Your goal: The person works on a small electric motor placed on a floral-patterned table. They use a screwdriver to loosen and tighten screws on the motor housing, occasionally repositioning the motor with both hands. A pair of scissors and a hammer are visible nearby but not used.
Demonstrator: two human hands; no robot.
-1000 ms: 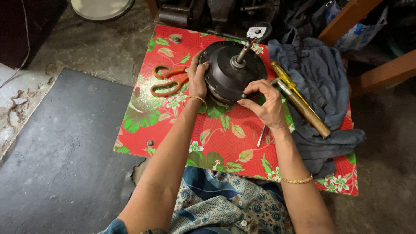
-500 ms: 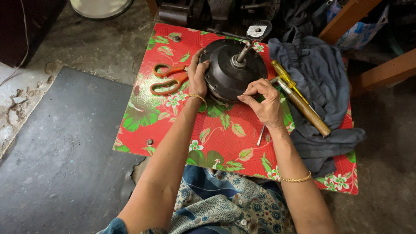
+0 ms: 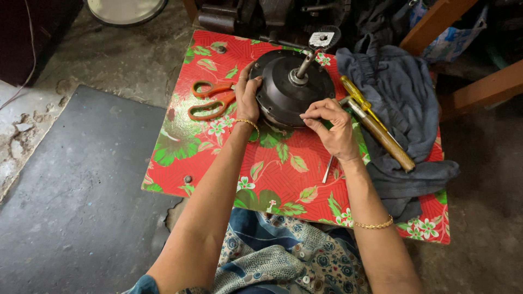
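One round motor — black, shaft upright

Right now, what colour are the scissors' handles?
Orange, on the scissors, clearest in the head view.

The motor housing sits on the surface in the upper middle of the frame. Scissors lie to its left, a hammer and screwdriver to its right, resting partly on a heaped cloth at the right edge.
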